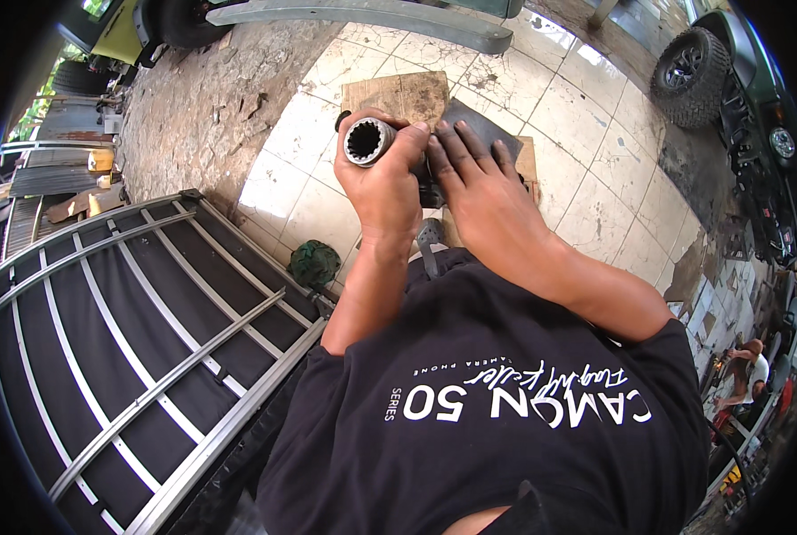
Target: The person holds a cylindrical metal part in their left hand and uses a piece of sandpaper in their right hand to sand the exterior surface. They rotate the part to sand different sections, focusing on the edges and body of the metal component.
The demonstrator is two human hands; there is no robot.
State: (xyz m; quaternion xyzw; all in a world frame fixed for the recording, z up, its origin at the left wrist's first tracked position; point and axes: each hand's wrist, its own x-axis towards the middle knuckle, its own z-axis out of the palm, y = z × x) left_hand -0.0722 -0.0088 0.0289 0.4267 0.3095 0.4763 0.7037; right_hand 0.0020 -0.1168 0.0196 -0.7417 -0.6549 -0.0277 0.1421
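My left hand (381, 192) is wrapped round a large metal socket (367, 143). Its toothed, hollow end faces up toward me. Beside it, my right hand (483, 178) lies palm down with stretched fingers on a flat dark sheet (498, 130), its fingertips close to my left thumb. Under both hands is a wooden board (376, 92) on the floor, partly covered by the sheet. A small black round piece (341, 119) shows behind my left hand; what it belongs to is hidden. Something dark below my right fingers is mostly covered.
A metal frame with dark panels (113, 348) stands at my left, near a dark green bundle (314, 263). Cracked tiles (586, 116) surround the board. A grey beam (372, 20) crosses ahead. A vehicle wheel (691, 76) is at far right; a person (744, 374) sits behind it.
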